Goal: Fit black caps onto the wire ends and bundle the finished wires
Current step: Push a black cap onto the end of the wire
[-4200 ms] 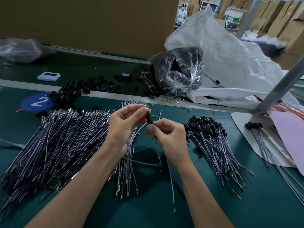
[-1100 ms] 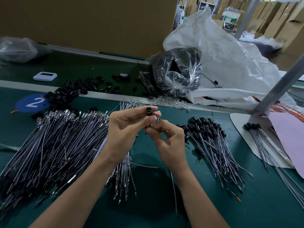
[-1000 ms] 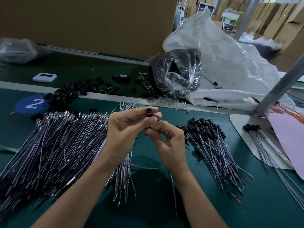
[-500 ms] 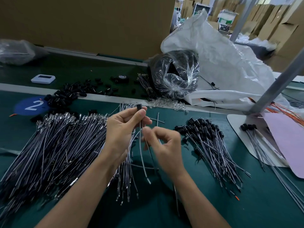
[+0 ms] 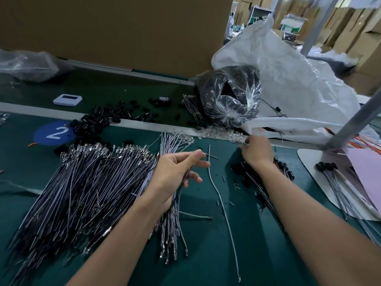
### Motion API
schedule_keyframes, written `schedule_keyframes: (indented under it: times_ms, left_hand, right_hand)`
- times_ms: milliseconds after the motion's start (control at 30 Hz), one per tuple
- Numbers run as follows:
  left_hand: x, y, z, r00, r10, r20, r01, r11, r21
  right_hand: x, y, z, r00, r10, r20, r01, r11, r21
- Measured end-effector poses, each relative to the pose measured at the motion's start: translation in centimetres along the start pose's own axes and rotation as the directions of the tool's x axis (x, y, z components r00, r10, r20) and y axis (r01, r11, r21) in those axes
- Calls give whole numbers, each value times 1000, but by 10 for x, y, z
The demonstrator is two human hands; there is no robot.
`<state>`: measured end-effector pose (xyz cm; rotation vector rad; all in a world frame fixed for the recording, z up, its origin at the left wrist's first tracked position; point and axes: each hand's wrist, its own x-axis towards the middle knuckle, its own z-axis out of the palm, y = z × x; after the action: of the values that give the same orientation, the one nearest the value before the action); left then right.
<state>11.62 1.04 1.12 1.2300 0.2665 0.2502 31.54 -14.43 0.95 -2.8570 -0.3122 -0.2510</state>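
Green mat (image 5: 206,254): the work surface, with a blue disc marked 2 (image 5: 54,133) at its far left; every place below is read from that disc.
Left hand (image 5: 177,172): well to the right of the disc and nearer the camera. Thumb and forefinger pinch a thin dark wire (image 5: 186,176).
Dark wire's lie: it slants from the fingertips back toward the wrist. Its lower end is lost behind the palm, and whether its tip carries a cap cannot be told.
Right hand (image 5: 256,151): far to the right of the disc at about the disc's depth, smeared by motion. Its fingertips are at the clear plastic bits (image 5: 218,133); I cannot tell whether it grasps anything.
Uncapped wire heap (image 5: 88,193): just nearer than the disc and to its right. Its long axis is diagonal, with metal terminals at the far end and tails fading into shadow at the near left.
Loose grey wire (image 5: 221,203): right of the disc, past the left hand. It runs almost straight toward the camera, with its terminal at the near end.
Capped wires (image 5: 287,172): far right of the disc, mostly hidden under the right forearm.
Black caps (image 5: 92,122): strewn at the disc's right edge.
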Motion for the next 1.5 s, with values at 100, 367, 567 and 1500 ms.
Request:
schedule_keyframes:
  times_ms: [100, 367, 567, 1500]
  left_hand:
    - [-1, -1, 0, 1000, -14, 14, 13, 999, 33]
    - [0, -2, 1, 999, 3, 35, -4, 999, 47]
    - [0, -6, 7, 995, 101, 21, -102, 987, 123]
    - [1, -11, 9, 934, 348, 79, -348, 839, 418]
  right_hand:
    - [2, 2, 1, 1000, 18, -23, -18, 1000, 0]
    - [-24, -5, -20, 991, -101, -87, 131, 868, 480]
    - [-100, -29, -24, 952, -291, -90, 235, 514, 825]
    - [-115, -29, -15, 876, -365, -315, 467, 481, 742]
